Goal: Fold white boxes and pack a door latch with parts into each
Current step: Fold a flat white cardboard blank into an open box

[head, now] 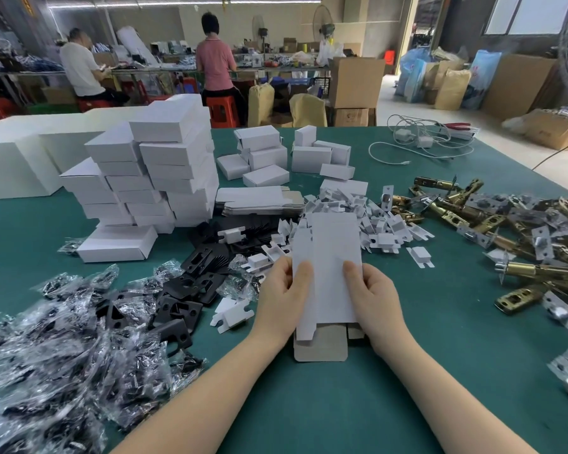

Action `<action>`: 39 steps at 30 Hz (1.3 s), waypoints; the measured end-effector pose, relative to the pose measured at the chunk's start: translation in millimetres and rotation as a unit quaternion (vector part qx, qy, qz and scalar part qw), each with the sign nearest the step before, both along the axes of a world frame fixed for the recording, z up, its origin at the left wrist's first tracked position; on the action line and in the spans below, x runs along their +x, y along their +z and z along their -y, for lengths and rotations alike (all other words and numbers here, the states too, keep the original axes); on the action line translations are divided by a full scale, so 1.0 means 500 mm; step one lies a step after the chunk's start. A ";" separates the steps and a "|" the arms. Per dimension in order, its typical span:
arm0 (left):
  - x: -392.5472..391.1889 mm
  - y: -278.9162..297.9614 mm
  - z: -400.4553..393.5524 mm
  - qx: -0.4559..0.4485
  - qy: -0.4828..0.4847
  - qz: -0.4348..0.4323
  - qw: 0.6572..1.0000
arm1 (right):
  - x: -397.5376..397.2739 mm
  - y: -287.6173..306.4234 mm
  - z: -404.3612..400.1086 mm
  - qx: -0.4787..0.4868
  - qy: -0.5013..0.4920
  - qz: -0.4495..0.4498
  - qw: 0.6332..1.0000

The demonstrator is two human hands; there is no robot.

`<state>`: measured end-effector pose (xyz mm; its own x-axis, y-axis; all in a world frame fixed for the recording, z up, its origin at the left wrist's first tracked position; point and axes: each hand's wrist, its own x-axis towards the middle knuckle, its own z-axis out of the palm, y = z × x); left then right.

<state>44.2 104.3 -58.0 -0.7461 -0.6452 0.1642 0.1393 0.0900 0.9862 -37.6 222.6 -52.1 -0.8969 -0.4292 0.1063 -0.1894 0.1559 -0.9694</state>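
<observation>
bare green table (pixel 407 371) lies open nearby; bagged parts (pixel 63 339) crowd left, latches (pixel 505 244) right.

Bare forearms and hands (pixel 325 299) — no sleeves, no gloves.

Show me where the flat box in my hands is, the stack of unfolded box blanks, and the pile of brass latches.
Flat white box (pixel 328 257), head view: the middle of its white panel.
Stack of box blanks (pixel 256 199), head view: the top sheet.
Pile of brass latches (pixel 456 217), head view: one latch's brass body.
</observation>
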 end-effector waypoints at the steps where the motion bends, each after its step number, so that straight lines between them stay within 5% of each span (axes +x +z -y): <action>1: 0.001 -0.001 -0.002 -0.030 0.015 0.006 0.999 | -0.001 -0.001 0.001 0.005 0.001 -0.002 1.000; 6: -0.001 -0.009 -0.001 -0.133 0.055 0.021 0.989 | 0.003 -0.001 0.003 -0.007 -0.013 -0.014 1.000; 19: 0.009 -0.005 -0.005 -0.196 0.070 0.023 0.978 | 0.019 -0.002 -0.001 -0.020 -0.061 -0.077 0.995; 32: 0.007 -0.008 -0.002 -0.156 0.077 0.006 0.985 | 0.013 -0.007 -0.005 -0.012 -0.035 -0.073 0.997; 36: 0.006 0.001 0.014 -0.042 0.117 -0.002 0.992 | 0.019 -0.010 -0.008 0.011 0.054 -0.048 0.997; 39: 0.006 0.003 0.020 0.014 0.056 0.005 0.998 | 0.015 -0.013 -0.008 -0.009 0.008 -0.059 0.998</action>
